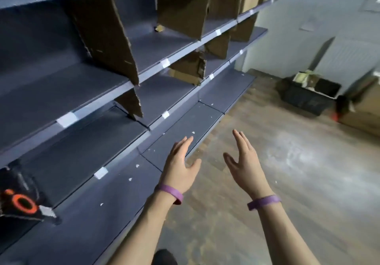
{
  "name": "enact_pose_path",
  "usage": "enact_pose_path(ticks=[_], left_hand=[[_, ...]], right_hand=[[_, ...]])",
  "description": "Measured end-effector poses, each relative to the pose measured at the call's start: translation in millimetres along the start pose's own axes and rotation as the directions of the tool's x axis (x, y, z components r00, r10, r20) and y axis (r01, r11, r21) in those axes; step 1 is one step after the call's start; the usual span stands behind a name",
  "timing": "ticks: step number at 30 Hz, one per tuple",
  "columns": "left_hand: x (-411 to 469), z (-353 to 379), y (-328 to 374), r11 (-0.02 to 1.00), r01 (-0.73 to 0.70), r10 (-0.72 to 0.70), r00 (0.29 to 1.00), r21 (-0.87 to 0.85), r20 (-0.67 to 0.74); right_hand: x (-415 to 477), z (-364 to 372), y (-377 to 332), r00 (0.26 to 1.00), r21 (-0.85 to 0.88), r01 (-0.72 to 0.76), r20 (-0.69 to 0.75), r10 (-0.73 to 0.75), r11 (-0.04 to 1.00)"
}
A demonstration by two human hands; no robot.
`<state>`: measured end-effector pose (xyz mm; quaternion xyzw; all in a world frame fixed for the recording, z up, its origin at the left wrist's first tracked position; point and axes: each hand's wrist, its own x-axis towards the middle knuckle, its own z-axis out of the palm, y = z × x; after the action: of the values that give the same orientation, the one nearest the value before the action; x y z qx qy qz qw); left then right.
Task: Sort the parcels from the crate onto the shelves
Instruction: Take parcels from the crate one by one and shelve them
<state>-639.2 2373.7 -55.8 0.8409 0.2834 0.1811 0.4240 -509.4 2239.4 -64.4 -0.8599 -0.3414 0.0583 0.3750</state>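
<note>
Left hand [181,168] and right hand [244,166] are hovering by the shelves [82,91], grips spread and empty; the crate [302,100] is sitting at two o'clock.

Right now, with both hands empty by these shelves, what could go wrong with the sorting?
1. The black parcel low on the left seems to poke past its shelf edge; a passing arm might knock it off.
2. The cardboard dividers are torn and ragged; a parcel shoved in could bend one into the next slot.
3. The left hand and right hand are empty while the crate sits across the floor, so each carry risks a drop.
</note>
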Motion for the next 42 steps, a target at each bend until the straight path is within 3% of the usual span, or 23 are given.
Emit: enact_pose_path(ticks=[6, 17, 30, 42], left_hand=[[80, 72, 41, 0.99, -0.134, 0.139, 0.977, -0.04, 0.162], [285, 206, 94, 0.974, -0.179, 0.219, 0.905, -0.139, 0.365], [469, 324, 179, 0.956, -0.25, 0.292, 0.832, -0.153, 0.472], [641, 507, 292, 0.971, -0.228, 0.237, 0.852, -0.076, 0.468]], right_hand=[[30, -51, 66, 0.976, 0.014, -0.159, -0.148, 0.159, 0.987], [179, -112, 173, 0.89, 0.032, -0.359, -0.288, 0.353, 0.933], [355, -186, 266, 0.824, 0.128, -0.388, -0.395, 0.406, 0.913], [536, -308, 453, 0.836, 0.188, -0.355, -0.375, 0.4, 0.916]])
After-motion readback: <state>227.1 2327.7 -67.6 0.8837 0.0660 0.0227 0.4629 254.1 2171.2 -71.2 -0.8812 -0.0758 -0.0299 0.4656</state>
